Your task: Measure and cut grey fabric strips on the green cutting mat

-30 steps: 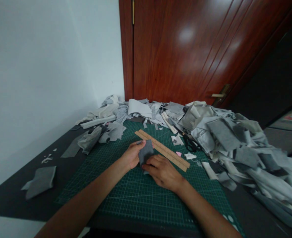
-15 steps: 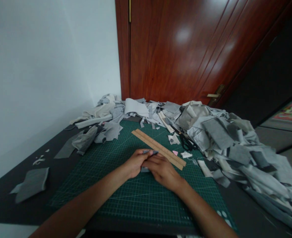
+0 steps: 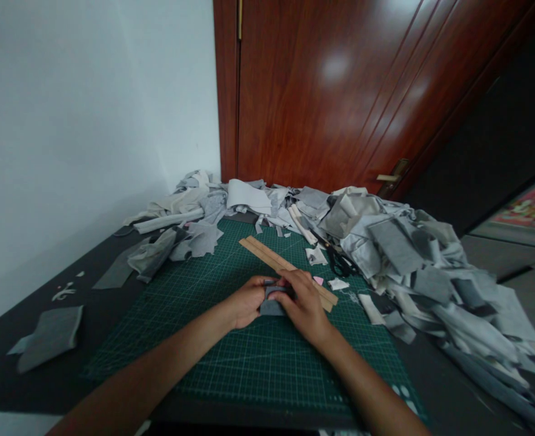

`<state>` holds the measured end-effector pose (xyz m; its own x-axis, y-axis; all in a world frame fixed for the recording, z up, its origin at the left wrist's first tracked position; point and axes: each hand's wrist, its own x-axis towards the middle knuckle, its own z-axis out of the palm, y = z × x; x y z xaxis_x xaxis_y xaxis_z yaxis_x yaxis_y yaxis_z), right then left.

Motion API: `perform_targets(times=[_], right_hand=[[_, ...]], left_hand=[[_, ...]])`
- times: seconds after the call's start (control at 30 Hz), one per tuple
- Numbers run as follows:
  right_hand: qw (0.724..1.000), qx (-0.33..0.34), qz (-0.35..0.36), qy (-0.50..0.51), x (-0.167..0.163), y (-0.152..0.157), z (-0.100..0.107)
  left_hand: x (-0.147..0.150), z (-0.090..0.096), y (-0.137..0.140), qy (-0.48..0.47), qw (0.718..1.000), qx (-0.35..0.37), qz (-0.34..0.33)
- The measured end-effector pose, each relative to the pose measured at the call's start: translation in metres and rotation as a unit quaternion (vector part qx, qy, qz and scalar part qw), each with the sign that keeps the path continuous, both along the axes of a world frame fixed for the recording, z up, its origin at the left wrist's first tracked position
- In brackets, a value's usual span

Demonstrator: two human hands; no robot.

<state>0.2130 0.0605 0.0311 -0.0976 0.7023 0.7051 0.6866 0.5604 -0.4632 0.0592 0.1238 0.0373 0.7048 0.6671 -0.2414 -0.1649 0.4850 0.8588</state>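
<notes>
Grey cloth (image 3: 272,307) was gripped by left hand (image 3: 249,301) and right hand (image 3: 306,306) over green mat (image 3: 249,366); wooden ruler (image 3: 265,254) lay partly hidden behind right hand.

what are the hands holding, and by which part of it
A small gray piece of cloth: the left hand holds its left side, the right hand its right side; the exact fingertip contact is partly hidden.

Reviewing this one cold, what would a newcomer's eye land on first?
Probably the glossy red-brown door filling the upper middle, then the big heap of grey and whitish scraps on the right. Low in the centre, the left hand and right hand hold a small grey piece over a green gridded mat.
</notes>
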Motion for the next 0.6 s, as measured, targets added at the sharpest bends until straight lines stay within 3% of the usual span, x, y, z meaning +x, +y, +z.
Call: perform_targets(times=[0.17,0.43,0.6], right_hand=[[0.999,-0.010,-0.015,0.037,0.0012,0.0024,-0.0016],[0.996,-0.008,-0.004,0.083,0.0007,0.0016,0.0063],[0.990,-0.054,-0.012,0.129,-0.0008,0.0043,0.0071]], left_hand=[[-0.0017,0.0032,0.0024,0.018,0.999,-0.028,-0.005],[-0.0067,0.0051,0.0066,-0.036,0.999,-0.020,-0.022],[-0.0103,0.0085,0.0080,-0.051,0.998,0.002,-0.041]])
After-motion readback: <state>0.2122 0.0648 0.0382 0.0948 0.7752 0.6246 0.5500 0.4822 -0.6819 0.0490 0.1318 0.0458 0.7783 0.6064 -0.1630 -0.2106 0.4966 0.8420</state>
